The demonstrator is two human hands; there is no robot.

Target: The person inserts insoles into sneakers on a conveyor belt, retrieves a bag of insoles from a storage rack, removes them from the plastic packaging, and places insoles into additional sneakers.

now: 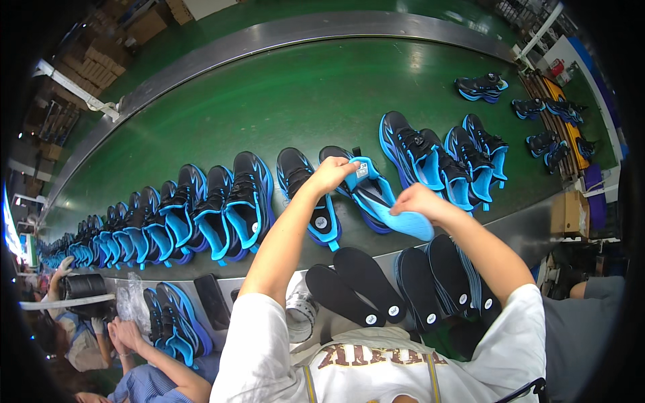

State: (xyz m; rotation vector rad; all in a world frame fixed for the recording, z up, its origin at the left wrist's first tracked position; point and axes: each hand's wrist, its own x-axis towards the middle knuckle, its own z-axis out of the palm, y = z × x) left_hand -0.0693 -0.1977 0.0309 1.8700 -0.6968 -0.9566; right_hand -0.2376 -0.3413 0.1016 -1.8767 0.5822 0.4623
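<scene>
At the middle of the green belt, my left hand (pixel 334 174) is closed on the tongue of a black sneaker (pixel 373 216) with a bright blue lining. A white label shows inside the tongue. My right hand (pixel 420 203) pinches the heel end of a light blue insole (pixel 410 224), whose front end reaches into the shoe's opening. Just left of it stands a sneaker (pixel 295 168) with a black insole showing inside. On the near metal edge below my arms lie a pair of black insoles (pixel 361 274) with round white stickers, and more insole stacks (pixel 449 269) to their right.
A long row of matching sneakers (pixel 248 191) runs left along the belt (pixel 302 94); several more (pixel 463 158) stand right of my hands. A phone (pixel 211 301) lies on the near edge. Co-workers sit at the left, one person's hands (pixel 127 334) beside a pair of sneakers (pixel 178 319).
</scene>
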